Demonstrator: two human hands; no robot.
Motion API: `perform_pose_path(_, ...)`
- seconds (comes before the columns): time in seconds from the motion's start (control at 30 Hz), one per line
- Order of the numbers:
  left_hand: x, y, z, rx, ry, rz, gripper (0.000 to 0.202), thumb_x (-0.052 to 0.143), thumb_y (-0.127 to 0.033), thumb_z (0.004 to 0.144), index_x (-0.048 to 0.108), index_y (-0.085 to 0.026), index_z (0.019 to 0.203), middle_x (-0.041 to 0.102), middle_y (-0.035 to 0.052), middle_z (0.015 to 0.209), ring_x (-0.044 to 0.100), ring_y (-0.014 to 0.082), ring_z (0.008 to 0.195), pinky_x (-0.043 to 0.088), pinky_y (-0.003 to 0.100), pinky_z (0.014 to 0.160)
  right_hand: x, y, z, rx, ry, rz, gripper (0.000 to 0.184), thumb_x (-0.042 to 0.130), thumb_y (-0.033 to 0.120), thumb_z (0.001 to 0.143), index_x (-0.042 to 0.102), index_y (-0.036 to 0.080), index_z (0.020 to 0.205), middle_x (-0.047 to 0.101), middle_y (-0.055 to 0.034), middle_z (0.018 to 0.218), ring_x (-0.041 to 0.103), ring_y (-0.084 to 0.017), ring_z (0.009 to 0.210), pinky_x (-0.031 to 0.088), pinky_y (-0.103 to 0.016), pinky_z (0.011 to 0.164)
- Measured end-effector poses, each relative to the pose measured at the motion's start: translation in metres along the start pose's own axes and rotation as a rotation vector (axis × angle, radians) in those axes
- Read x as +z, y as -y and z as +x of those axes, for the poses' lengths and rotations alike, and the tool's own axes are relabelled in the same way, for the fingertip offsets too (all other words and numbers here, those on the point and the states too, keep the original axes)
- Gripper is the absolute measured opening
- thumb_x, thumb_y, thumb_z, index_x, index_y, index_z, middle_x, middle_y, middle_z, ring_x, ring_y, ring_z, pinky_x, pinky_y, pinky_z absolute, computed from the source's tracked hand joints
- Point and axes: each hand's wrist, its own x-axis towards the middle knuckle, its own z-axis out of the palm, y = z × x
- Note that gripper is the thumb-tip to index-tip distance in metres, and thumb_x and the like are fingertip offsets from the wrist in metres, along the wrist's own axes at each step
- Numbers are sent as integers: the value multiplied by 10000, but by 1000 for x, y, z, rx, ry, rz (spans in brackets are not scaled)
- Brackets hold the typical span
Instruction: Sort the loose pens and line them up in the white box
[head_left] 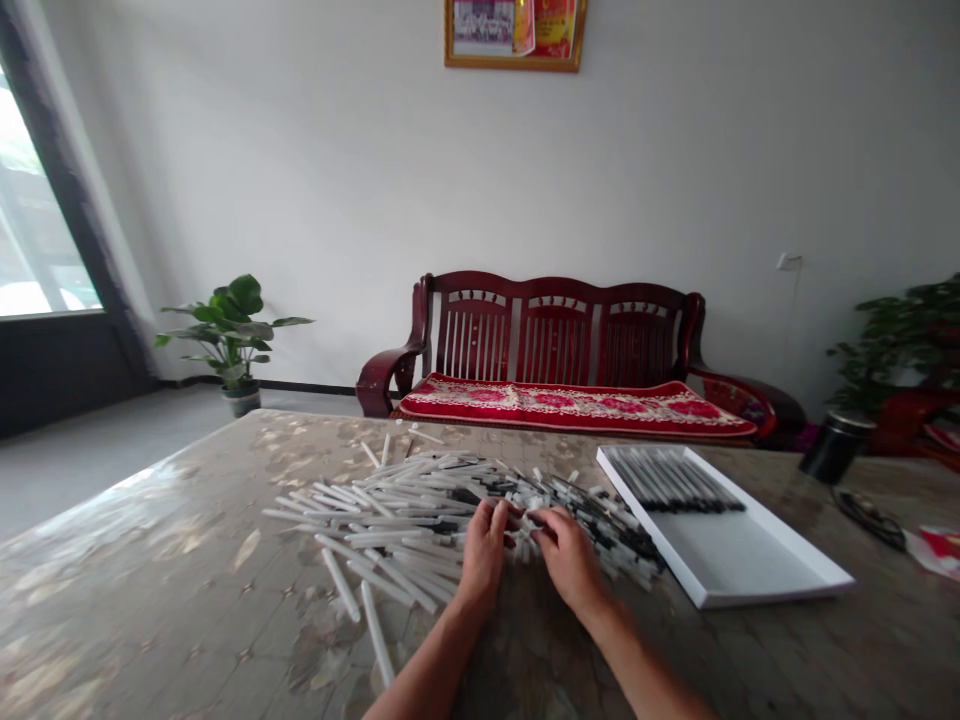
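My left hand (486,550) is closed at the front edge of a pile of whitish pen barrels (420,515). Its fingertips are pinched, and what they grip is too small to make out. Facing it, with a narrow gap between, my right hand (568,556) is also pinched, near some small clear-white pieces that look like pen caps (540,500). Whatever it holds is hidden by the fingers. Behind and right of my right hand lie dark, thin pen parts (611,520). A white shallow box (750,560) holds a row of pens with black ends (675,480) along its far side.
The patterned tabletop (225,600) carries everything. A black cylindrical container (836,445) and a dark cord-like item (870,520) sit at the right. Loose barrels (377,632) lie near my left forearm. A red wooden bench (555,345) stands beyond the table, a potted plant (232,330) at left.
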Motion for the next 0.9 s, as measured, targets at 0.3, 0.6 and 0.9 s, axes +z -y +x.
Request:
perform_pose_path(0.3, 0, 4, 0, 87, 1, 192, 466, 520, -626, 803, 670, -186, 826, 469, -48, 517, 449, 134, 496, 361, 242, 511, -49, -40, 5, 30, -30, -443, 502, 383, 27, 851, 672, 233, 1206, 662, -80, 1168, 574, -217, 1094, 438, -326, 974)
perform_pose_path(0.6, -3, 10, -4, 312, 21, 459, 213, 604, -290, 786, 761, -256, 925, 678, 45, 790, 618, 197, 714, 479, 302, 695, -42, -30, 9, -26, 140, -602, 387, 467, 62, 860, 721, 249, 1084, 672, -55, 1204, 548, -234, 1114, 409, -330, 963)
perform_pose_path(0.9, -5, 11, -6, 318, 44, 633, 254, 567, -222, 829, 747, -293, 994, 685, 44, 884, 648, 209, 819, 467, 291, 752, -52, -21, 11, -16, 179, -635, 120, 614, 145, 830, 678, 245, 842, 689, -39, 958, 543, -248, 1028, 394, -333, 850)
